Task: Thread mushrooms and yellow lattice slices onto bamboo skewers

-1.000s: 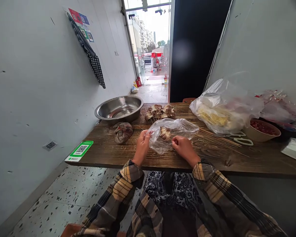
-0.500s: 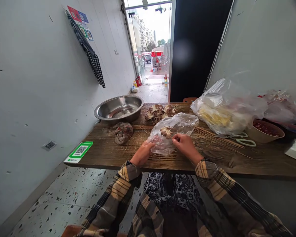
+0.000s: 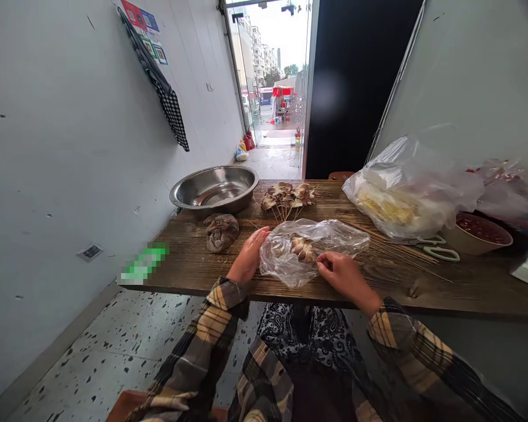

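Observation:
A clear plastic bag (image 3: 281, 266) lies crumpled near the table's front edge, with a brown and cream mushroom (image 3: 303, 248) showing in or on it. My left hand (image 3: 249, 258) rests against the bag's left side, fingers stretched out and together, holding nothing. Thumb and fingers of my right hand (image 3: 343, 274) are pinched just right of the mushroom; what lies between the fingertips is too small to make out. Beyond the bag, several flattened mushrooms on thin sticks (image 3: 287, 198) lie fanned out.
A wide steel basin (image 3: 215, 186) stands back left, a crumpled grey-brown cloth (image 3: 222, 232) before it. To the right lie loose skewers (image 3: 405, 257), scissors (image 3: 440, 252), a filled plastic bag (image 3: 391, 205) and a tub of red stuff (image 3: 479, 234). The table's front edge is close.
My left hand has let go of the bag, and its fingers have straightened. My right hand has shifted right and towards me. The bag is spread wider and flatter, with the mushroom nearer me.

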The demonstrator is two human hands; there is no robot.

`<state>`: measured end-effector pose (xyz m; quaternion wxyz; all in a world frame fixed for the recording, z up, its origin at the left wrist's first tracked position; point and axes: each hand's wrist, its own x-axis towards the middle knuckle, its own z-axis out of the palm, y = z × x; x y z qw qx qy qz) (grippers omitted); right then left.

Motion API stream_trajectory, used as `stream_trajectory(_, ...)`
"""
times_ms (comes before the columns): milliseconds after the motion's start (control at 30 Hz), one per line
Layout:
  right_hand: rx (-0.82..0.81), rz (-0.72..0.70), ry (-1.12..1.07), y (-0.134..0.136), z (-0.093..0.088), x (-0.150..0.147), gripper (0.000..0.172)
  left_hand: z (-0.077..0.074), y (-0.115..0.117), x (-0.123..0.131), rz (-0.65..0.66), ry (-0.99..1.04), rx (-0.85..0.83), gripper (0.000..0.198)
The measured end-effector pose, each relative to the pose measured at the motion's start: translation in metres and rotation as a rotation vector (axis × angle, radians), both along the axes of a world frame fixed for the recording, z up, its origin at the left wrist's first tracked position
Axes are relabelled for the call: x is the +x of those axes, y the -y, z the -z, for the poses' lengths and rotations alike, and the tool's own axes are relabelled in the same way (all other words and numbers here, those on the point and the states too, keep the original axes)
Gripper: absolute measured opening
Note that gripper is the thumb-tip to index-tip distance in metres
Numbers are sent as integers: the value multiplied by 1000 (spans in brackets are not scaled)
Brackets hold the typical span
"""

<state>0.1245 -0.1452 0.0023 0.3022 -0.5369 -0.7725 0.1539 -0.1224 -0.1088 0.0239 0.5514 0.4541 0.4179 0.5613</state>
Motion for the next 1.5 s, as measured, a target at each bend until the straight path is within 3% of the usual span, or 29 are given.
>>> stream_trajectory(233,15,-13,-67,8,5,-18,14,15,-19,39,44,88,-154,50)
stream_trajectory(500,-20,-129,-33,2,1,-9,19,26,-32,35,15,-15,-120,50)
stream_trajectory(633,255,102,-103,-18,-17,17,23,25,-30,34,47,-54,-84,48)
stream_trajectory(700,356,187,-72,-35,-25,27,38,22,-27,35,64,-77,-77,49)
stream_trajectory(800,281,202,6,-63,-26,33,69,19,-26,36,88,-117,-71,52)
stream_trajectory(867,151,154,-6,-79,-20,33,56,18,-27,35,102,-137,-67,55)
stream_trajectory(967,35,139,-44,-89,-10,36,17,19,-30,29,57,-169,-60,56)
stream_trajectory(1033,36,204,-68,-84,-9,43,14,20,-33,25,12,-198,-57,55)
stream_trajectory(1133,129,267,-88,-62,-19,54,24,22,-38,26,3,-233,-50,52)
stream_trajectory(1300,254,335,149,-24,-29,66,28,22,-47,41,8,-260,-20,43)
stream_trajectory(1433,158,239,338,-11,-20,81,35,21,-53,45,13,-279,-23,41)
stream_trajectory(1500,190,167,335,-4,-24,87,41,20,-53,42,24,-281,-29,42)
